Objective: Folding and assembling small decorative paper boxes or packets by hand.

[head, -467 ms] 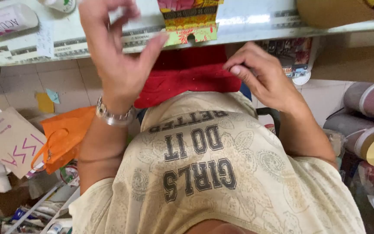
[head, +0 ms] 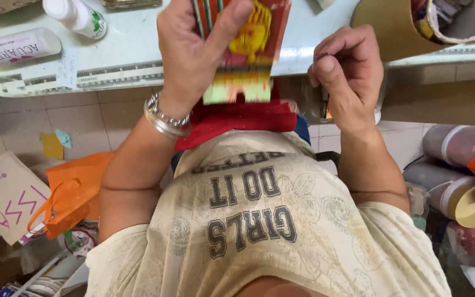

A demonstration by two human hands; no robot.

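above the worktop (head: 127, 60) edge, your left hand (head: 193, 55) pinches a colourful printed card (head: 248, 49), thumb across its face, fingers behind, closed tight on it. the card's long axis runs away from you, its lower edge over the red cloth (head: 237, 121). your right hand (head: 347, 71), just right of the card, is curled loosely and holds nothing visible.

Red-and-yellow printed card (head: 246, 49), blurred, upright above the table edge
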